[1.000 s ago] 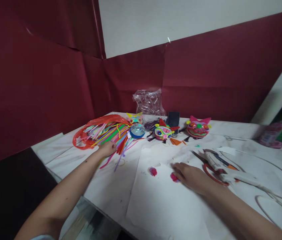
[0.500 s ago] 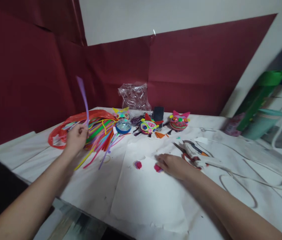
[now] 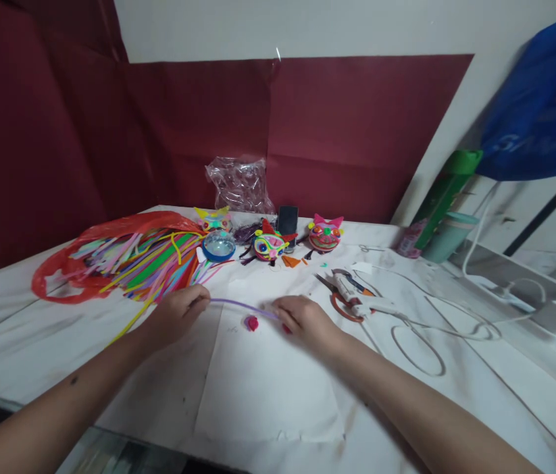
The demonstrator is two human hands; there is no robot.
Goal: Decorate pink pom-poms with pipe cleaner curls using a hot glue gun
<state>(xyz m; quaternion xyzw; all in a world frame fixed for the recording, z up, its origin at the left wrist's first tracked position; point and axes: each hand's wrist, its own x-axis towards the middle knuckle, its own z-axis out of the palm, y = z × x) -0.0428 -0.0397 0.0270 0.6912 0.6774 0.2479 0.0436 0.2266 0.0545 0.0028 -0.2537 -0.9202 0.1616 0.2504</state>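
Observation:
A thin purple pipe cleaner (image 3: 241, 304) stretches between my two hands above a sheet of white paper (image 3: 262, 388). My left hand (image 3: 183, 309) pinches its left end. At the other end, the fingertips of my right hand (image 3: 304, 319) are closed on it. On the paper, just below the pipe cleaner, sits a small red and purple piece (image 3: 252, 323). A second small red piece (image 3: 286, 328) shows partly under my right fingers. Left of my left hand, a bundle of colourful pipe cleaners (image 3: 144, 263) lies in a red plastic bag (image 3: 55, 293).
Three colourful animal-head figures, including a pink one (image 3: 326, 234), stand at the back near a phone (image 3: 288, 220) and a blue-rimmed round container (image 3: 219, 246). To the right lie scissors (image 3: 344, 306), a white glue gun (image 3: 356, 296) and its looping cord (image 3: 443, 365).
My left hand has brought the purple pipe cleaner from upright over the bundle, rightward and down to the paper. My right hand has closed on its other end. The view has turned right.

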